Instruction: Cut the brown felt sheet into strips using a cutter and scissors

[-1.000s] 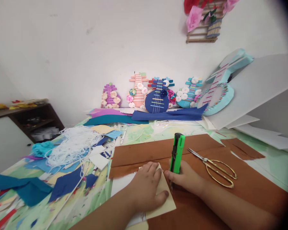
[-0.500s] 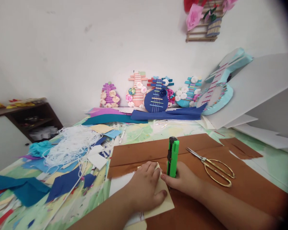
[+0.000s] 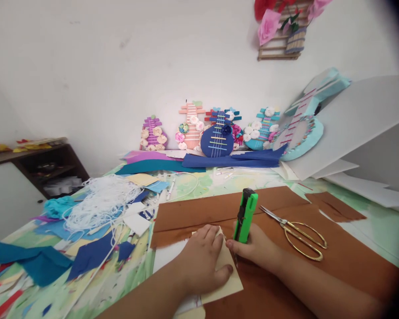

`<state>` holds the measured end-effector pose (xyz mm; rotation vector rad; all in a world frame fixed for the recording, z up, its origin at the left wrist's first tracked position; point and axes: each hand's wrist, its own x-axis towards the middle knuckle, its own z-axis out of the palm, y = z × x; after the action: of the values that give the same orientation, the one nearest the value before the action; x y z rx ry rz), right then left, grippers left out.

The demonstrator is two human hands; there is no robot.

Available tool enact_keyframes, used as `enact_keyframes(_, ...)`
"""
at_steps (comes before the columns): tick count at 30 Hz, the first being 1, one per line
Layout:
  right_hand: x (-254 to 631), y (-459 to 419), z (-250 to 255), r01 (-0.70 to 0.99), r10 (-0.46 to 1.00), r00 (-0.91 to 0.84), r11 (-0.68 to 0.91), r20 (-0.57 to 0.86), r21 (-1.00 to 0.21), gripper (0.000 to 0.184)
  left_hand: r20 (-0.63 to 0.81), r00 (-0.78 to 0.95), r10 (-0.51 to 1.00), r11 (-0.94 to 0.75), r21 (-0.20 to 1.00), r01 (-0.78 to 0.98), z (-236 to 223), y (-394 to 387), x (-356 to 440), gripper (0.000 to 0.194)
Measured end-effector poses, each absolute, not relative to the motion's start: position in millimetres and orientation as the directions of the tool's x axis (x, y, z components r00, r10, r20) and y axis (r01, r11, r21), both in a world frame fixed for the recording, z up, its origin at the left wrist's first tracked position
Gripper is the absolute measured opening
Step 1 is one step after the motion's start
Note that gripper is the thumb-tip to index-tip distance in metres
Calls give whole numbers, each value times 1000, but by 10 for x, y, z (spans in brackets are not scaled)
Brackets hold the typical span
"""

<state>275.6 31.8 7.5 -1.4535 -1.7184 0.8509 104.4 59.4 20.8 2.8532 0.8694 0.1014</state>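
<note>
My left hand (image 3: pixel 208 257) lies flat with fingers stretched over a cream card (image 3: pixel 224 283), pressing it down. Beneath the card, a white sheet (image 3: pixel 168 257) shows at its left side. Wrapped in my right hand (image 3: pixel 252 248) is a green utility knife (image 3: pixel 246 216), held nearly upright with its top leaning right. Its lower end is beside the card's right edge, and the blade tip shows only faintly. Brown paper or fabric (image 3: pixel 299 241) spreads under both hands. Gold-handled scissors (image 3: pixel 299 232) rest on it to the right of my right hand, blades pointing up and left.
White cord (image 3: pixel 101 201) lies tangled at left among blue scraps (image 3: pixel 91 257) and other cuttings. Lute-shaped crafts (image 3: pixel 217 139) lean along the wall behind blue strips (image 3: pixel 232 159). Large white boards (image 3: pixel 362 124) stand at right. A dark cabinet (image 3: pixel 53 166) is far left.
The utility knife's top has tilted to the right, and my right hand has shifted slightly. My left hand stays pressed on the card. The whole view has moved a little.
</note>
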Motion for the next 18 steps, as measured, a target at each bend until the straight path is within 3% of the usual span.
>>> enact_keyframes(18, 2762, 317, 64, 527, 989, -95, 146, 113, -837, 31, 40, 830, 557, -822, 168, 544, 184, 597, 1043, 60)
